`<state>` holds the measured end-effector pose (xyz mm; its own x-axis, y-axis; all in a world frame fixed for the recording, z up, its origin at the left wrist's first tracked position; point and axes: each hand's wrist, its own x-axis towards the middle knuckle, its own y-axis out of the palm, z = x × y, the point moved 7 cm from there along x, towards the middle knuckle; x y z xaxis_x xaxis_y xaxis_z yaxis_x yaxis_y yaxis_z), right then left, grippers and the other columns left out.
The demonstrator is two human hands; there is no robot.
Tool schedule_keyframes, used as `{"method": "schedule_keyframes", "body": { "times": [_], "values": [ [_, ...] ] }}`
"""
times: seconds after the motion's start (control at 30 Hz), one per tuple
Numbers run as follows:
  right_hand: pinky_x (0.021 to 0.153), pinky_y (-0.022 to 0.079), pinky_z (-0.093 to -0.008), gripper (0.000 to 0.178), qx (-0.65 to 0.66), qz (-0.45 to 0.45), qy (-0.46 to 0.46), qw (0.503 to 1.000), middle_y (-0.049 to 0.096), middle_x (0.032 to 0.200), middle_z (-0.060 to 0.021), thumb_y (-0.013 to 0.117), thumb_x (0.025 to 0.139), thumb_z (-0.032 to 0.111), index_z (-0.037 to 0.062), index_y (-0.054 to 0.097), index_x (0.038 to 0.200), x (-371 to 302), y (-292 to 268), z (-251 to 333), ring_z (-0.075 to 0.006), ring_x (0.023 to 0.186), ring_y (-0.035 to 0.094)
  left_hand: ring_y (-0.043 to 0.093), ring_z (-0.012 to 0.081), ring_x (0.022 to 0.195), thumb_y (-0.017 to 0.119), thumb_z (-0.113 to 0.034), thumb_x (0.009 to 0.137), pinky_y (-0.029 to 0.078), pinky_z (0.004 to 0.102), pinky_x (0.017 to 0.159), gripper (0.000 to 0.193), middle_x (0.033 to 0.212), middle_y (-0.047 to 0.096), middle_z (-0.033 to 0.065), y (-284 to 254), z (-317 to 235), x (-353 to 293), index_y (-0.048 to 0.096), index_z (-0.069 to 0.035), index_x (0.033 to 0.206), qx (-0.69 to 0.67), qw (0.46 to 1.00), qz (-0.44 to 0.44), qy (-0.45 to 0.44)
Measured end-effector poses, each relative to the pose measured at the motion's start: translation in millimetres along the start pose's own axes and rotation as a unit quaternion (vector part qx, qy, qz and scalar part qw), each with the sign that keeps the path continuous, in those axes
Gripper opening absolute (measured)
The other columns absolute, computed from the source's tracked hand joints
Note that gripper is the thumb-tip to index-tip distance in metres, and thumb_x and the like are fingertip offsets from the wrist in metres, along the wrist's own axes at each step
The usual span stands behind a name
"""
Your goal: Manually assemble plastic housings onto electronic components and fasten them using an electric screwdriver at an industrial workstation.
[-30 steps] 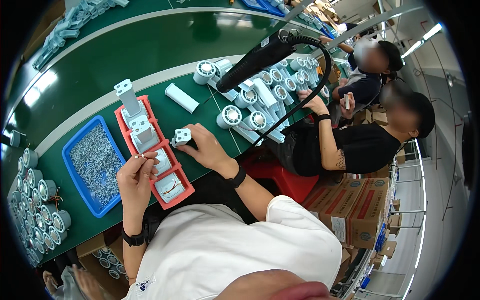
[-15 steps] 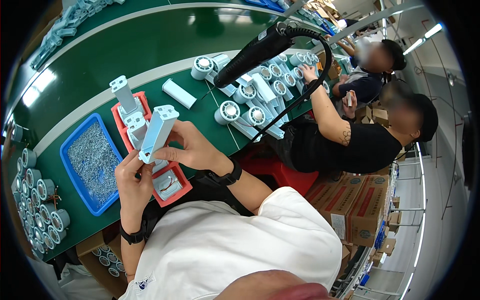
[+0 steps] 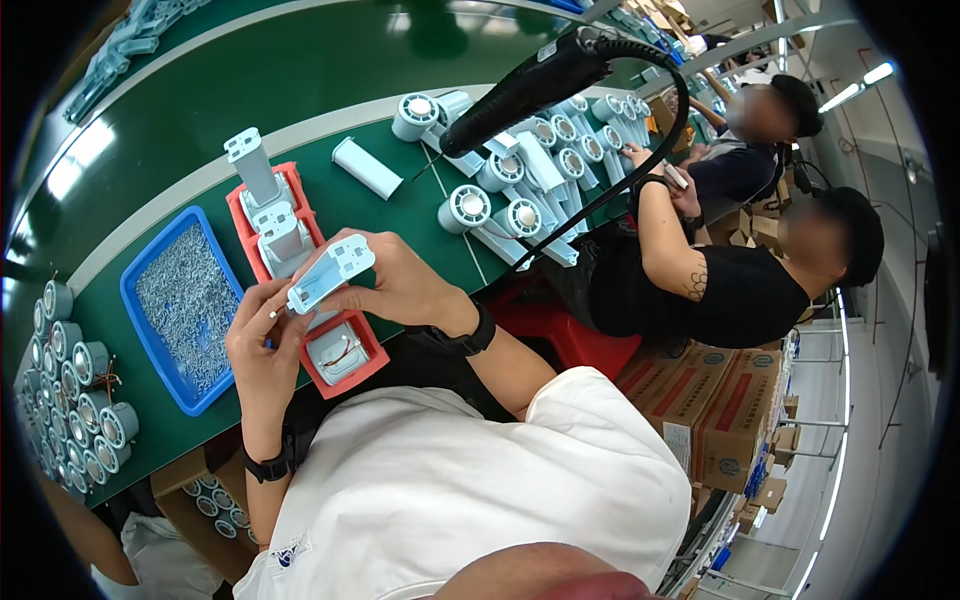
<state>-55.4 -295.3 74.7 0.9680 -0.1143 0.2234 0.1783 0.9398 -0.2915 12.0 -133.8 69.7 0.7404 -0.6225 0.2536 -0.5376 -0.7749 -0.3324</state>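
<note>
Holding a pale-blue handle (image 3: 330, 277) in the right hand (image 3: 422, 288), clasped with the thumb on the near side and the fingers behind, mostly hidden from view. Tilted, with the holed end face toward the upper right and the hollow side open to the camera. Set to the left of the right palm, jutting out past the thumb toward the lower left, as far as the left hand (image 3: 262, 335). Pinching there a small white tip (image 3: 276, 315) between thumb and fingers, just beside the handle's lower end; too small to tell whether also touching the handle with the left fingertips. Raised over the red tray (image 3: 352, 377), nearer than two upright handles (image 3: 283, 240) in the far part and beyond a rounded part (image 3: 337, 350) with thin wires in the nearest compartment. To the right of a blue bin (image 3: 150, 345) of screws (image 3: 185, 310), well apart from the round motors (image 3: 90, 362) at the table's left end. Nearer than a loose shell (image 3: 367, 168) on the green table (image 3: 420, 235), and to the left of the assembled units (image 3: 468, 208) and a black driver (image 3: 525, 92).
</note>
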Motion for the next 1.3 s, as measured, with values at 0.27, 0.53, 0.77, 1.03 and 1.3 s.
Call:
{"method": "schedule_keyframes", "body": {
  "times": [0.27, 0.53, 0.77, 1.03, 1.3],
  "values": [
    [0.090, 0.055, -0.0324, 0.034, 0.089, -0.039, 0.057, 0.994, 0.072, 0.114, -0.0126, 0.078, 0.082, -0.002, -0.0047, 0.068, 0.114, -9.6, -5.5, -0.9, -0.0191, 0.103, 0.069, 0.068, 0.0287, 0.081, 0.070, 0.002, 0.087, 0.053, 0.0331, 0.065, 0.020, 0.105, 0.068, 0.0159, 4.2, -2.2, -0.7, 0.070, 0.003, 0.107, -0.010, 0.998, -0.021, 0.053],
    [0.092, 0.052, -0.0320, 0.042, 0.142, -0.110, 0.056, 0.982, 0.071, 0.115, -0.0139, 0.082, 0.084, 0.005, -0.0055, 0.064, 0.121, -8.1, -3.6, -5.1, -0.0195, 0.104, 0.067, 0.066, 0.0269, 0.070, 0.071, 0.001, 0.088, 0.052, 0.0330, 0.061, 0.018, 0.089, 0.070, 0.0126, 7.1, 0.1, 3.3, 0.073, 0.000, 0.106, -0.067, 0.997, -0.027, 0.001],
    [0.093, 0.052, -0.0326, 0.045, 0.098, -0.120, 0.032, 0.987, 0.070, 0.115, -0.0139, 0.082, 0.084, 0.005, -0.0054, 0.062, 0.123, -1.3, -8.6, 9.2, -0.0194, 0.105, 0.067, 0.066, 0.0245, 0.066, 0.073, 0.001, 0.086, 0.051, 0.0322, 0.058, 0.015, 0.083, 0.069, 0.0117, 3.8, 3.2, 3.0, 0.076, 0.000, 0.100, -0.084, 0.995, -0.046, 0.027],
    [0.099, 0.048, -0.0337, 0.054, 0.218, -0.042, 0.154, 0.963, 0.067, 0.121, -0.0151, 0.081, 0.088, 0.019, -0.0079, 0.057, 0.128, 3.8, -15.7, -21.2, -0.0212, 0.111, 0.065, 0.065, 0.0218, 0.065, 0.073, 0.000, 0.083, 0.049, 0.0304, 0.058, 0.015, 0.080, 0.068, 0.0108, 5.8, 7.9, 7.5, 0.076, 0.000, 0.098, -0.114, 0.993, 0.005, 0.017],
    [0.099, 0.050, -0.0360, 0.053, 0.235, 0.032, 0.117, 0.964, 0.068, 0.121, -0.0187, 0.081, 0.087, 0.021, -0.0078, 0.058, 0.126, 8.3, -6.1, -13.9, -0.0238, 0.112, 0.066, 0.061, 0.0155, 0.065, 0.074, -0.005, 0.086, 0.048, 0.0279, 0.060, 0.015, 0.077, 0.066, 0.0073, 8.5, 20.4, 10.0, 0.076, 0.001, 0.099, -0.177, 0.981, 0.049, -0.058]
  ]
}}
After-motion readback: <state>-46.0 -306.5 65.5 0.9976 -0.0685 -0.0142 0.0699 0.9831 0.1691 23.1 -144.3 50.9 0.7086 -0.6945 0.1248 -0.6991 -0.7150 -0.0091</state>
